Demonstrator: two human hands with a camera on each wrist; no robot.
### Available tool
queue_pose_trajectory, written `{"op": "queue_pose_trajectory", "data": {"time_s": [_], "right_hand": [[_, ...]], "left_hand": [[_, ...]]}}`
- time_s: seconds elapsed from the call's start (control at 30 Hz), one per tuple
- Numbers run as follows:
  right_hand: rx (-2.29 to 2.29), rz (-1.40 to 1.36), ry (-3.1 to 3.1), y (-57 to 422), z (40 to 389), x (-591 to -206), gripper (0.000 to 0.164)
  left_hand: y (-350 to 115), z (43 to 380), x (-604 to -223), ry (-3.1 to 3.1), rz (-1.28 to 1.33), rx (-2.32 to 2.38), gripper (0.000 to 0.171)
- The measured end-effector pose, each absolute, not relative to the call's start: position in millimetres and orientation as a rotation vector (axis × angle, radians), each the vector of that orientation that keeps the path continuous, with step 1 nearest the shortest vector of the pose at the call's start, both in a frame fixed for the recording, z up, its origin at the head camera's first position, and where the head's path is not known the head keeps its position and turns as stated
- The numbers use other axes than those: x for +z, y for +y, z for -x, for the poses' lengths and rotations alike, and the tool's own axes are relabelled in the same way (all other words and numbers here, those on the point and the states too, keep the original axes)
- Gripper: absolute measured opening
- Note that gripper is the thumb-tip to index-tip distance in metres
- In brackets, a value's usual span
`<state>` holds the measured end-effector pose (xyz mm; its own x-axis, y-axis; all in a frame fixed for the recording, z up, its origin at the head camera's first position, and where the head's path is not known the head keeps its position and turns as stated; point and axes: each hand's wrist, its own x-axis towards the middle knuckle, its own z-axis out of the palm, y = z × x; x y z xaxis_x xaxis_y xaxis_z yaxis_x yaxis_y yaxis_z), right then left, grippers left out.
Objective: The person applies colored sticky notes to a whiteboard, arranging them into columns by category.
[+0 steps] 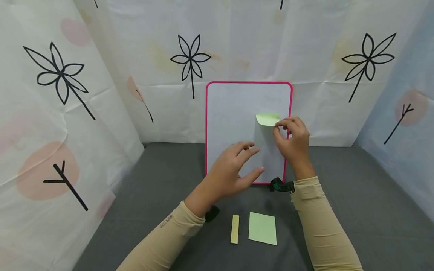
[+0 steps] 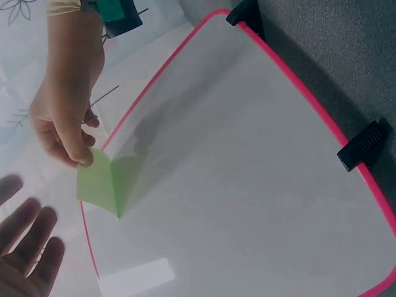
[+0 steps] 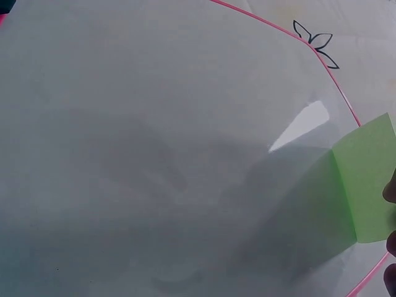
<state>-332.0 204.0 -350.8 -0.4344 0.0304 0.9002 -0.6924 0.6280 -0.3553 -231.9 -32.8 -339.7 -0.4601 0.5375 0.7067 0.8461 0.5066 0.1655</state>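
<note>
A pale green sticky note [image 1: 267,119] is held up by my right hand [image 1: 293,141], which pinches its lower right corner between thumb and fingers. The note's far edge meets the face of a pink-framed whiteboard [image 1: 230,109]; whether it sticks there I cannot tell. In the left wrist view the note [image 2: 96,184] juts out from the board, with a darker green patch beside it. Only fingertips [image 3: 391,241] of the right hand show in its own wrist view. My left hand [image 1: 230,169] hovers before the board, fingers spread and holding nothing.
On the grey table [image 1: 162,169] in front lie a square green sticky pad [image 1: 262,228] and a narrow yellow strip [image 1: 234,229]. Black clips [image 2: 362,145] grip the whiteboard's lower edge. A patterned white cloth [image 1: 149,56] hangs behind and at the sides.
</note>
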Motion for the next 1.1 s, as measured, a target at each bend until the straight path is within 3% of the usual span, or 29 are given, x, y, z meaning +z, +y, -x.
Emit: {"op": "queue_pose_trajectory", "data": {"time_s": [0.53,0.77,1.1], "right_hand": [[0.901,-0.528,-1.850,203,333,-353,0.011],[0.879,-0.568,-1.859,207,335,-352,0.019],[0.857,-0.578,-1.859,204,336,-355,0.008]], "left_hand": [[-19,279,-318,-2.233,1.052,-0.534,0.049],[-10,300,-314,-2.380,1.028,-0.401,0.057],[2,326,-318,-2.509,1.026,-0.200,0.065]]}}
